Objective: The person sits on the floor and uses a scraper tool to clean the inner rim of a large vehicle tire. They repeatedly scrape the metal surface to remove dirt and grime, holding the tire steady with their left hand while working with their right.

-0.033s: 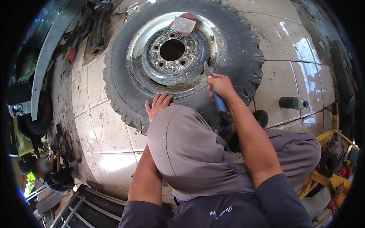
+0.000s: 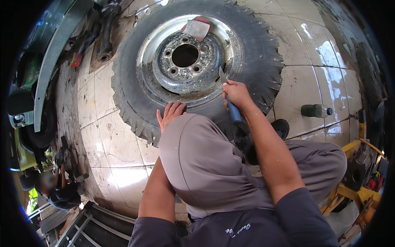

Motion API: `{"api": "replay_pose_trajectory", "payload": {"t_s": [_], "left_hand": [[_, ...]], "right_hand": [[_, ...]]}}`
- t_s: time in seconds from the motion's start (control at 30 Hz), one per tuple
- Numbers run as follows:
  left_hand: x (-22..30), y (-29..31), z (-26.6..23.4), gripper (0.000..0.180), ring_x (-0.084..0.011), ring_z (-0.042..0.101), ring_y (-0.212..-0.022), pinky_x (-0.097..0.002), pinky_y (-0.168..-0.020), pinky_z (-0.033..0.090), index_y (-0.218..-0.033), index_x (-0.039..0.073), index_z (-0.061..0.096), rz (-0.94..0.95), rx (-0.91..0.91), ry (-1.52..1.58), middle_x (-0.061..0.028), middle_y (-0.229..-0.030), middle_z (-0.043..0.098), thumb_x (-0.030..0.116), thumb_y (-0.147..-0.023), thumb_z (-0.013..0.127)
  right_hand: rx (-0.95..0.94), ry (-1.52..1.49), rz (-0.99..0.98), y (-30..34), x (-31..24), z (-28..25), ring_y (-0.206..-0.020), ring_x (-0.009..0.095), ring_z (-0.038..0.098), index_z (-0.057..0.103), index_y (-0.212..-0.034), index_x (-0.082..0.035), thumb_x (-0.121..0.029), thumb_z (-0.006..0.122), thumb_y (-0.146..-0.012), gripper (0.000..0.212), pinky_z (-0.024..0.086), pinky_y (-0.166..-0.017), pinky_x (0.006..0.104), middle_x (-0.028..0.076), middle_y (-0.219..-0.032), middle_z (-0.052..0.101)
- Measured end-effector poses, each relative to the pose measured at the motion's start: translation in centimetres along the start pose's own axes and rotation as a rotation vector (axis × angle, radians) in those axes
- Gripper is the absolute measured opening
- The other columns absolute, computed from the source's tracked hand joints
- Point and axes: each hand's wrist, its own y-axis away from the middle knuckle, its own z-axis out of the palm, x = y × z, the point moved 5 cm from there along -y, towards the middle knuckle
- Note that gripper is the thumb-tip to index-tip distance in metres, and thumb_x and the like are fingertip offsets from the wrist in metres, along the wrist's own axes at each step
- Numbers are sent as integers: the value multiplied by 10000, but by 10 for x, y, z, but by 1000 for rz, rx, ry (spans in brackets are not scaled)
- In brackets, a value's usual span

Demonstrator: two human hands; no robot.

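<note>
A big black tyre [image 2: 257, 53] with chunky tread lies flat on the floor, and its worn steel rim [image 2: 170, 80] faces up. My right hand [image 2: 237, 94] is wrapped round a blue-handled knife [image 2: 234, 112], as the tool looks to be. Its pointed grey blade reaches the rim's lower right part; whether it touches is hard to tell. My left hand [image 2: 172, 110] rests with fingers spread on the tyre's near sidewall, partly hidden behind my knee. Pieces of what looks like sandpaper [image 2: 196, 29], one grey over one dark red, lie on the rim's far side.
A dark green bottle [image 2: 314, 110] lies on the tiled floor at right. Yellow metal equipment [image 2: 362, 193] stands at lower right. Metal parts [image 2: 105, 39] and a long curved grey piece [image 2: 49, 53] are at left. Another person [image 2: 61, 191] is at far left.
The wheel and the right hand with the knife sit very slightly further left in view. Both hands keep their hold and place.
</note>
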Motion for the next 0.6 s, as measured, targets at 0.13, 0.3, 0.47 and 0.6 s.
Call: {"api": "replay_pose_trajectory", "payload": {"t_s": [0.13, 0.3, 0.47, 0.6], "left_hand": [[1, -4, -2, 397, -204, 369, -1478, -643, -1224, 112, -1378, 284, 602, -1, -36, 6, 50, -1508, 518, 395, -1001, 549], [-1, 3, -4, 397, -205, 373, -1474, -642, -1223, 115, -1374, 288, 602, 38, 39, 20, 43, -1511, 514, 398, -995, 557], [3, 3, -8, 399, -212, 385, -1468, -636, -1228, 108, -1364, 267, 617, -5, -13, 47, 29, -1495, 533, 375, -985, 560], [11, 1, -14, 407, -212, 385, -1468, -630, -1233, 100, -1340, 244, 641, -39, -46, 92, 18, -1489, 542, 342, -951, 573]], "right_hand": [[-21, 43, -41, -12, -4, 2, -534, 182, 570, 523, -1165, -71, -213, 500, -1029, 198, 487, -461, 386, 43, -768, 572], [-41, 158, 72, 6, -8, -9, -571, 192, 591, 489, -1199, -38, -200, 420, -1013, 256, 500, -485, 368, 84, -843, 617], [-20, 428, 0, 11, -23, -8, -579, 194, 619, 487, -1199, -2, -201, 426, -1004, 285, 503, -474, 371, 98, -824, 621], [24, 665, -115, -15, -18, -22, -542, 197, 601, 500, -1189, 23, -196, 461, -1030, 273, 504, -463, 386, 88, -753, 582]]}}
